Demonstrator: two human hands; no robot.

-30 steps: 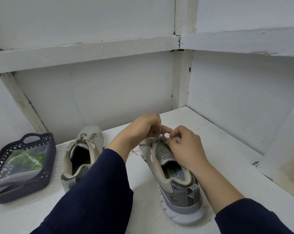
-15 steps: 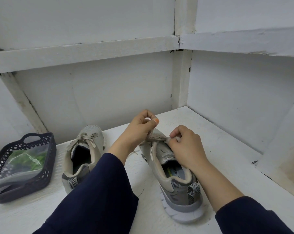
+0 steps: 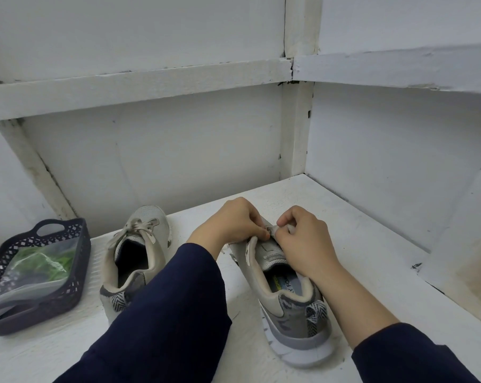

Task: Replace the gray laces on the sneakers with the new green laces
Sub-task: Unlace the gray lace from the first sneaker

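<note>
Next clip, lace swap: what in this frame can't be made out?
Head view: the gray lace shows only a short bit between the left hand and right hand, which hide each grip and the eyelets.
Head view: green laces in the basket are blurred behind a plastic bag; count unclear.
Head view: the left sleeve covers part of the other sneaker heel.

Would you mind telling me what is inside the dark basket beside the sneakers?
The basket holds a clear bag with something green, likely the laces, inside. The bag covers the basket's floor, so anything beneath it is hidden.
</note>
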